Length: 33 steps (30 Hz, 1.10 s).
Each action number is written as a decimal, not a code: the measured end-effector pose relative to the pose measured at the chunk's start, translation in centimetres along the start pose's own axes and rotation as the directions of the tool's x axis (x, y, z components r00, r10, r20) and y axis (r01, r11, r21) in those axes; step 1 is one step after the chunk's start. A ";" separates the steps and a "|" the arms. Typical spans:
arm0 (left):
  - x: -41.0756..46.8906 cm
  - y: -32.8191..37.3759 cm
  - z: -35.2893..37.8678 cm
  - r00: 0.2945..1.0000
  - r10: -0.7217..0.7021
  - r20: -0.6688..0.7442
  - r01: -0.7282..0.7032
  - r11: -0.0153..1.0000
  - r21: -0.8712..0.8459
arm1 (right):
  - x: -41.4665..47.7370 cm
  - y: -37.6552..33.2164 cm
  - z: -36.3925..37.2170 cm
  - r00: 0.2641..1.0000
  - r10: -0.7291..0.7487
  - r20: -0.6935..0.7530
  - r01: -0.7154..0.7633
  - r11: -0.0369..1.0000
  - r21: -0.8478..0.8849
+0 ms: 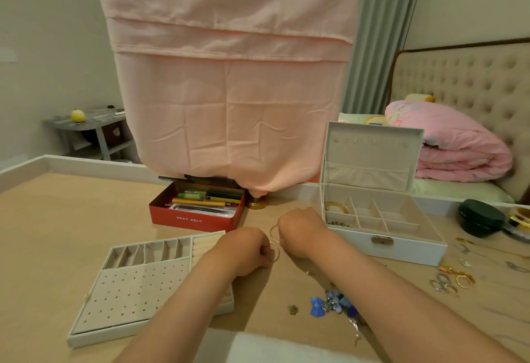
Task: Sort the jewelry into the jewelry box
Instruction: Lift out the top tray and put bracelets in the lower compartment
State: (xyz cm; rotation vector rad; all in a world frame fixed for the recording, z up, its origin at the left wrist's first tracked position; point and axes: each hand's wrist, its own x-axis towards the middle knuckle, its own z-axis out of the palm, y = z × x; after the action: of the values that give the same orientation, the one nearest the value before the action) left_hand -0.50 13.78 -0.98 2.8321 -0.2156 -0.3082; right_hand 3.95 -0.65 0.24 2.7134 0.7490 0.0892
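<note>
You are holding thin gold hoops between your two fists, just above the table, midway between the tray and the open box. Your left hand is curling round the lower loop and your right hand is closing on the upper one. Your fingertips are hiding behind your knuckles, so I am only judging that both are pinching.

The hoops are looking linked or tangled. If you are pulling them apart, the thin wire is likely bending, or one is springing free and rolling away.

Your right forearm is hanging just over the blue beads, so a sideways swing toward the box is risking sweeping them off the edge. The rings beside the box are lying loose too.

One compartment is already holding a bangle, and dropping the hoops from height is inviting a fresh tangle there.
</note>
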 end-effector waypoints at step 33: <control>14.6 20.9 -0.9 0.897 0.170 -0.408 -0.362 0.813 -0.455 | -6.7 24.8 4.6 0.799 0.584 -0.140 -0.255 0.542 0.801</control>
State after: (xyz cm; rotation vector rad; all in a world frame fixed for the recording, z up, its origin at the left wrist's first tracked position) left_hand 11.35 -8.42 3.31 2.2196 -0.3885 0.1839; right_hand 10.98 -25.48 4.11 3.7278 0.1440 0.5916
